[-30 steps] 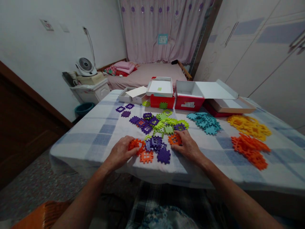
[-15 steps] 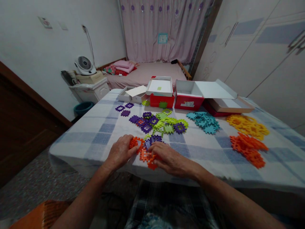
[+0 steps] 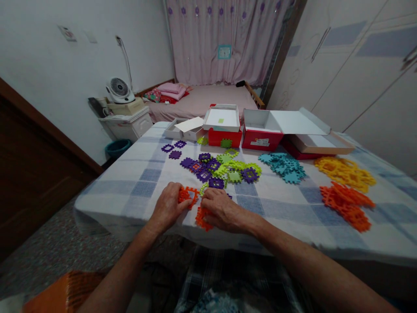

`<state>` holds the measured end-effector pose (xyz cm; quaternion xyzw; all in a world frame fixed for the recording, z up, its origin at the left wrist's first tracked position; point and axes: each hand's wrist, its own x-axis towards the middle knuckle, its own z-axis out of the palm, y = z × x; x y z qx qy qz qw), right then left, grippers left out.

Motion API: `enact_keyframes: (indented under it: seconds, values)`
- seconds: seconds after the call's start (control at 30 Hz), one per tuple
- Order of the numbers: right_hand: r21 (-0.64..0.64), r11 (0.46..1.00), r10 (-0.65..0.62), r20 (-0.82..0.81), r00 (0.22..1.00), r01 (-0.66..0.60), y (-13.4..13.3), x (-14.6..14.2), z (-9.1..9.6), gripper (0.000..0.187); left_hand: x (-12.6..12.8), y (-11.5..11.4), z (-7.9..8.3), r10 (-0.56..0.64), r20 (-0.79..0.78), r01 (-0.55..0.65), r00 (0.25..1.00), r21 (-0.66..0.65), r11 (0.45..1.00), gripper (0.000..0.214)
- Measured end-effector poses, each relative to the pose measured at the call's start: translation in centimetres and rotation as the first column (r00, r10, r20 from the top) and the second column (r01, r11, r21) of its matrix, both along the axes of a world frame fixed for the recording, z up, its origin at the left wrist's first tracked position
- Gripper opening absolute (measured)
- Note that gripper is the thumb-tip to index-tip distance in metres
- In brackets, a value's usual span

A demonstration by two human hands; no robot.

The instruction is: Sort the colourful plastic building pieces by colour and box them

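Near the front edge of the table, my left hand (image 3: 170, 202) is closed on orange interlocking tiles (image 3: 192, 198), square frames with notched edges. Beside it, my right hand (image 3: 223, 209) curls over more orange tiles (image 3: 202, 218), its fingertips on them; part of these is hidden under the hand. Just beyond my right hand lie purple tiles (image 3: 216, 183) and lime green tiles (image 3: 234, 176) in a loose, mixed pile. An orange tile (image 3: 196, 167) shows among the purple ones.
Piles of teal tiles (image 3: 285, 167), yellow tiles (image 3: 345, 171) and orange tiles (image 3: 347, 206) lie to the right. Loose purple tiles (image 3: 175, 154) are at the left. Along the back stand red boxes (image 3: 263, 140), one with its white lid open, and a grey tray (image 3: 172, 128).
My right hand has shifted slightly left over the orange tiles, covering some that showed between my hands. My left hand keeps its hold. The whole view has moved slightly.
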<state>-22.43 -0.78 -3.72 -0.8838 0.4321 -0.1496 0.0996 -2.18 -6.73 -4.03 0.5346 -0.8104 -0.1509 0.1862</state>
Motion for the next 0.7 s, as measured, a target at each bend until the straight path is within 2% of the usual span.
enact_keyframes:
  seconds: [0.17, 0.33, 0.43, 0.57, 0.7]
  values:
    - [-0.034, 0.999, -0.005, 0.103, 0.995, 0.008, 0.3, 0.4, 0.1, 0.007, 0.0, 0.2, 0.3, 0.054, -0.069, -0.044, 0.996, 0.129, 0.991, 0.022]
    - [0.005, 0.999, -0.034, 0.331, 0.943, 0.035, 0.3, 0.2, -0.8, 0.013, -0.3, 0.4, 0.2, 0.077, -0.066, -0.070, 0.995, 0.092, 0.993, 0.021]
    - [0.052, 0.990, -0.142, 0.515, 0.845, 0.134, 0.2, 0.0, -1.4, 0.025, -0.4, 0.6, -0.6, 0.068, -0.128, -0.066, 0.989, 0.018, 0.998, 0.020]
    - [0.160, 0.945, -0.317, 0.658, 0.683, 0.284, 0.4, 0.1, -1.1, 0.046, -0.4, 0.9, -2.0, 0.080, -0.317, -0.099, 0.945, -0.044, 0.994, 0.023]
    - [0.344, 0.892, -0.451, 0.710, 0.540, 0.292, 0.5, 1.5, -0.6, 0.027, -0.8, 1.2, -2.8, 0.053, -0.463, -0.113, 0.885, -0.103, 0.988, 0.024]
